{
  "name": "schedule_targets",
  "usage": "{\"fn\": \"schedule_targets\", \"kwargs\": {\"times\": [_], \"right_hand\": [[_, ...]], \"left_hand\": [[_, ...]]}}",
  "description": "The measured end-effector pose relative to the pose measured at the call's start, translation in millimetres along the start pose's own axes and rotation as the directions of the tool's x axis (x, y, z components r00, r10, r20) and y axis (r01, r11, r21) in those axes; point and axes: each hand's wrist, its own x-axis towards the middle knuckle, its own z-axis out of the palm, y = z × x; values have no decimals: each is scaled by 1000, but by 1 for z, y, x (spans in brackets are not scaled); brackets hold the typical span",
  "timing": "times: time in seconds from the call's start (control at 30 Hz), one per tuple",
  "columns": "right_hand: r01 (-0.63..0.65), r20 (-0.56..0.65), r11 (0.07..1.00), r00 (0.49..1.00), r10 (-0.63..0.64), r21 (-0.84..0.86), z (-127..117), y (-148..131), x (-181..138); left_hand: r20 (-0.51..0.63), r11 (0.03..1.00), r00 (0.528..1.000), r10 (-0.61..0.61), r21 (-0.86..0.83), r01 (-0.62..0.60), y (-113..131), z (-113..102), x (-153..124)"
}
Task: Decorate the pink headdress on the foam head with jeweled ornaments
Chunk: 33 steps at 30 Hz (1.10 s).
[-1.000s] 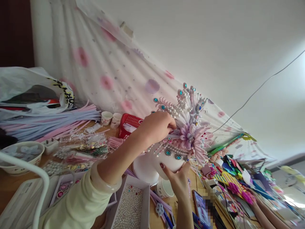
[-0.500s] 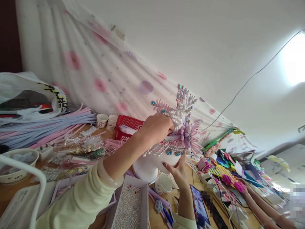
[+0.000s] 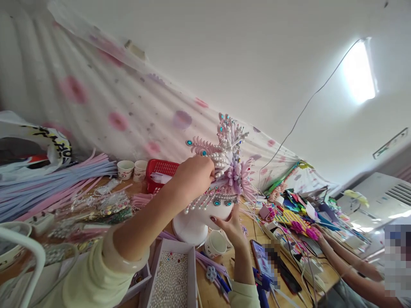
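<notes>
my left hand [image 3: 197,176] curled at the beaded headdress [image 3: 235,174], whether clamped I cannot tell from here, my right hand [image 3: 231,227] holding the white mannequin head [image 3: 221,211] low down

The left hand [image 3: 196,174] has its fingertips hidden at the headdress [image 3: 235,174]; whether they grip anything cannot be told. Behind the model head [image 3: 215,211], most fingers of the right hand [image 3: 229,224] are hidden. Toward the near edge of the desk [image 3: 330,275], the bead box [image 3: 192,273] is cut off below. The bowl [image 3: 8,259] is cut off at left.
</notes>
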Motion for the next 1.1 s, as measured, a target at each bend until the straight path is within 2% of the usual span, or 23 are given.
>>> {"fn": "schedule_targets", "kwargs": {"times": [0.07,0.13,0.27,0.4,0.8,0.93,1.1], "right_hand": [[3,-7,1000,1000,-3,-8,0,-1,0],[2,-9,1000,1000,-2,-3,1,-2,0],[17,-12,999,1000,-16,36,2,-5,-1],[26,-8,999,1000,-26,29,2,-3,-1],[24,53,993,998,-30,114,2,5,3],[11,33,994,999,-14,111,2,3,2],[22,14,998,1000,-23,60,1,-3,0]], "left_hand": [[-106,996,991,-78,-45,73,5,9,5],[-162,992,980,-112,-76,101,9,18,9],[-193,994,977,-95,-79,81,11,27,13],[-225,996,972,-74,-68,60,11,25,16],[-218,998,975,-45,34,53,13,28,25],[-158,997,987,29,81,-16,10,23,27],[-32,986,992,122,119,-118,3,16,22]]}}
